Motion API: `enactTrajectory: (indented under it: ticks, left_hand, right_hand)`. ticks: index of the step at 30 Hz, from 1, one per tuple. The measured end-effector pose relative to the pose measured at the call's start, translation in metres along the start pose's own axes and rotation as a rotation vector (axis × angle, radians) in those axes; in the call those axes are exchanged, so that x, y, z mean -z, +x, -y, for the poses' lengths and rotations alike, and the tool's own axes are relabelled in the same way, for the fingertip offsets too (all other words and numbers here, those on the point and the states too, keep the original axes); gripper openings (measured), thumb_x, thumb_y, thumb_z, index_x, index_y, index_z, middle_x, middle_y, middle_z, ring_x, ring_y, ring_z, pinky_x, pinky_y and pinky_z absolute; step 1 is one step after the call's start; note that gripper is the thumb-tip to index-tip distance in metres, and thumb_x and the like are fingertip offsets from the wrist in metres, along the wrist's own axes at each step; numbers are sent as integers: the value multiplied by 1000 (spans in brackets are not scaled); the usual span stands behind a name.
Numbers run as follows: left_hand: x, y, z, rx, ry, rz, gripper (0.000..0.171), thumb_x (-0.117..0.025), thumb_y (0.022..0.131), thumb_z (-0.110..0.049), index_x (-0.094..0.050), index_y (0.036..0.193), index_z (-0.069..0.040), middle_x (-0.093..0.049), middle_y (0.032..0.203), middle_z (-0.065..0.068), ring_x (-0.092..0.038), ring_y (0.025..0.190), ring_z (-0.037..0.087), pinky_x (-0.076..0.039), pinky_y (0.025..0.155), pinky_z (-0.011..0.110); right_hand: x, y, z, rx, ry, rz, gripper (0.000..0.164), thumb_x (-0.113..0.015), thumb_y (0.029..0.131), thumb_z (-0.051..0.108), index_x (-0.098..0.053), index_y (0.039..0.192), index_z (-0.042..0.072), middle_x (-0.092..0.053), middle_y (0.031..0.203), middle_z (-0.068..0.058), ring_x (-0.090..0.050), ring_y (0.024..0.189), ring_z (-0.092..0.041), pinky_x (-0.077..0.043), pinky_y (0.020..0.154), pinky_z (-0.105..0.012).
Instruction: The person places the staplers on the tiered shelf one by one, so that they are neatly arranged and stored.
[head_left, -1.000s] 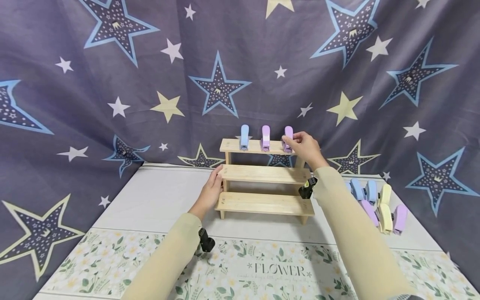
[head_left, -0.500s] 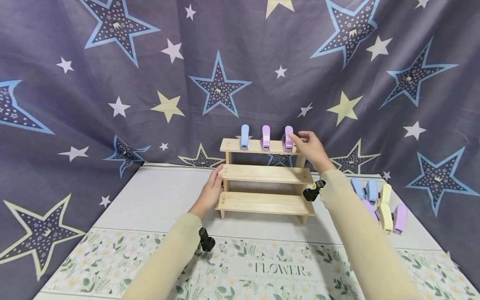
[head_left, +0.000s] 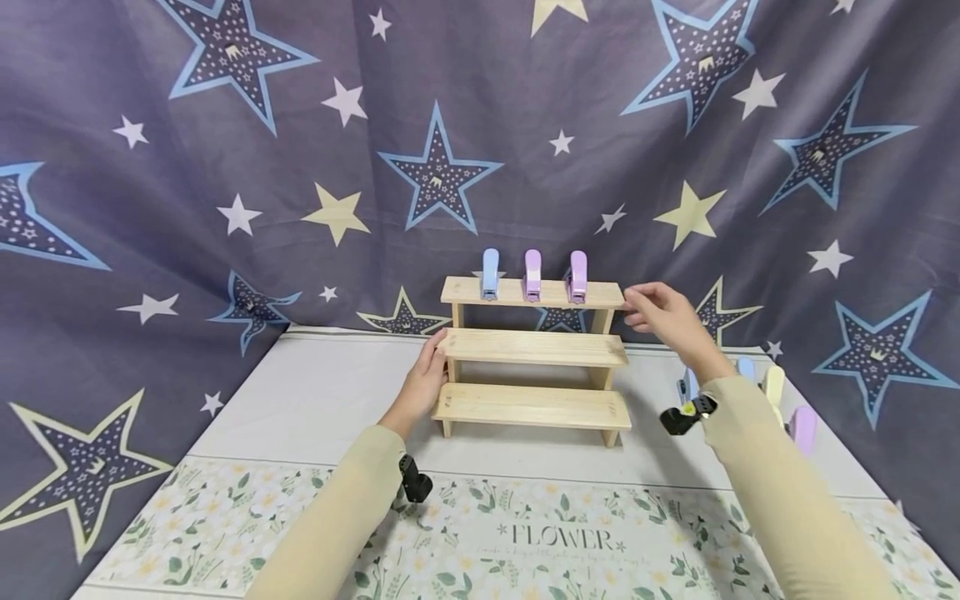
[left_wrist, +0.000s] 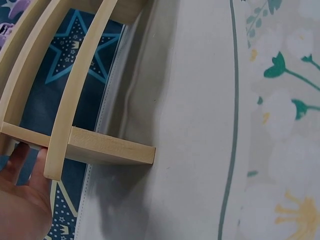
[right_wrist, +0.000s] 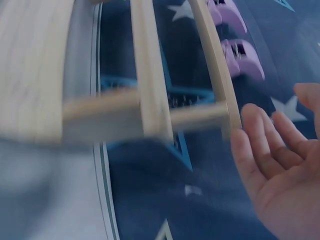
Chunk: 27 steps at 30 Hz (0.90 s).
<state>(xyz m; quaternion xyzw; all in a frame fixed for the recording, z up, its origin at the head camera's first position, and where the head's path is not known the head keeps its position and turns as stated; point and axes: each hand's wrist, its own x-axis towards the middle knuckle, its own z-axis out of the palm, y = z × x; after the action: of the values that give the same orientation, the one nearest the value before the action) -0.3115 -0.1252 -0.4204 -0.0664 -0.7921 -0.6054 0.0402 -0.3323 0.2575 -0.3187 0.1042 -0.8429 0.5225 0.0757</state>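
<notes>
Gripping the wooden stand (head_left: 532, 348) at left with the left hand (head_left: 420, 388), holding the right hand (head_left: 672, 323) loosely spread beside its far-right end.

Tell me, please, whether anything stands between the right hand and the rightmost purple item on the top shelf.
Nothing visible does; only the bare right end of the top shelf separates the right hand from that purple item.
</notes>
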Motion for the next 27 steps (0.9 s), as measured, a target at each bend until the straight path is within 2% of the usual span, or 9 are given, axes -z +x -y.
enactTrajectory:
  ticks: [4,10,14,17,20,24,27]
  left_hand:
    - [0,0,-1,4,7,-5,47,-26,112,-27,-27,159,-22,-36,157,19,-44,137,35,-40,112,46]
    - [-1,0,-2,1,8,-3,47,-26,112,-27,-27,159,-21,-33,158,17,-43,138,36,-40,112,46]
    - [-1,0,-3,7,3,-6,47,-26,112,-28,-27,159,-22,-34,158,16,-43,138,35,-40,112,46]
    - [-1,0,-2,3,1,-8,47,-27,112,-27,-28,159,-21,-34,158,17,-43,137,36,-40,112,47]
    - [-1,0,-1,4,6,-7,47,-26,112,-27,-28,159,-22,-34,158,17,-43,138,36,-40,112,47]
    - [0,0,-1,7,8,-4,47,-27,112,-28,-28,159,-23,-34,158,16,-42,138,36,-39,113,47]
    - [0,0,-1,7,8,-7,47,-27,112,-28,-28,158,-23,-34,158,16,-42,138,35,-39,113,46]
  right_hand:
    - [25,-19,-14,-20,-103,44,55,-53,105,40,-50,135,-7,-64,120,-24,-68,90,-11,-59,80,-26]
    - [61,-46,-29,-44,-264,96,49,-53,105,35,-55,132,-6,-68,118,-23,-69,87,-8,-58,74,-22]
    - [80,-60,-39,-57,-398,126,53,-54,104,40,-56,134,-4,-69,116,-22,-70,91,-18,-59,78,-34]
    - [91,-70,-49,-55,-481,146,54,-56,103,39,-57,134,-5,-71,110,-20,-70,92,-27,-58,78,-42]
    - [99,-79,-61,-59,-535,156,53,-58,102,36,-58,133,-7,-71,109,-21,-70,90,-29,-57,76,-42]
    - [107,-90,-74,-97,-571,173,53,-60,101,33,-57,132,-9,-69,111,-25,-69,88,-30,-58,73,-42]
    - [112,-97,-84,-145,-586,196,55,-61,100,33,-55,133,-10,-68,113,-27,-68,94,-39,-57,77,-52]
